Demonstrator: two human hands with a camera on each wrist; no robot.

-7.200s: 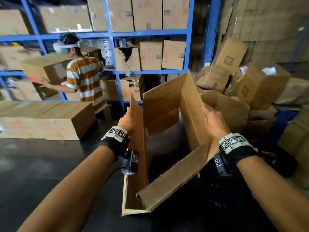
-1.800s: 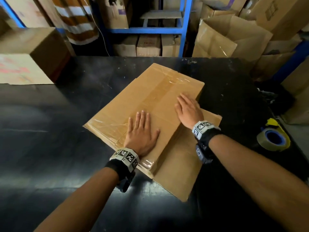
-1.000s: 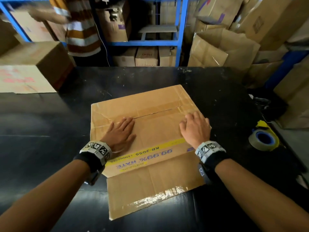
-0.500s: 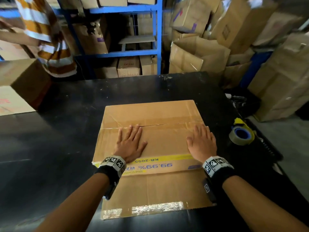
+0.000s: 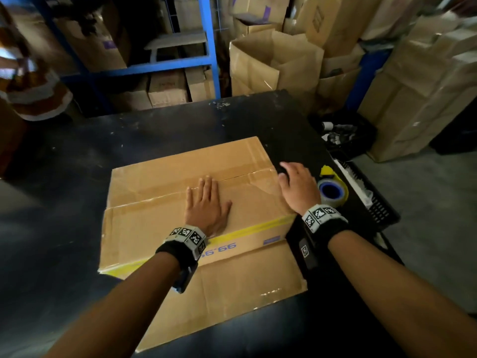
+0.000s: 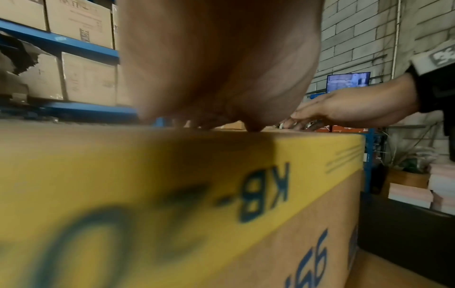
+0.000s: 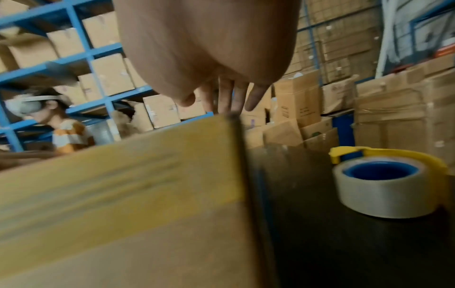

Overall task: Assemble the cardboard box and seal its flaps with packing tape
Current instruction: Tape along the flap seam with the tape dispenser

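left hand (image 5: 206,205) flat, pressing box (image 5: 160,202) flaps closed | right hand (image 5: 296,187) released, empty, hovering beside tape roll (image 5: 331,192) for sealing

Dim, warm light throughout; wide-angle bending at the edges, and both wrist views smear the near cardboard.

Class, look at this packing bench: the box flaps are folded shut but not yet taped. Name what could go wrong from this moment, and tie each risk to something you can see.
1. Only the left hand lies flat on the top flaps; the right hand is off the box's right edge, so the flaps may spring open along the untaped seam.
2. The tape roll sits near the black table edge; a hurried reach could knock it off.
3. A loose flap sticks out toward the person and could snag a forearm.
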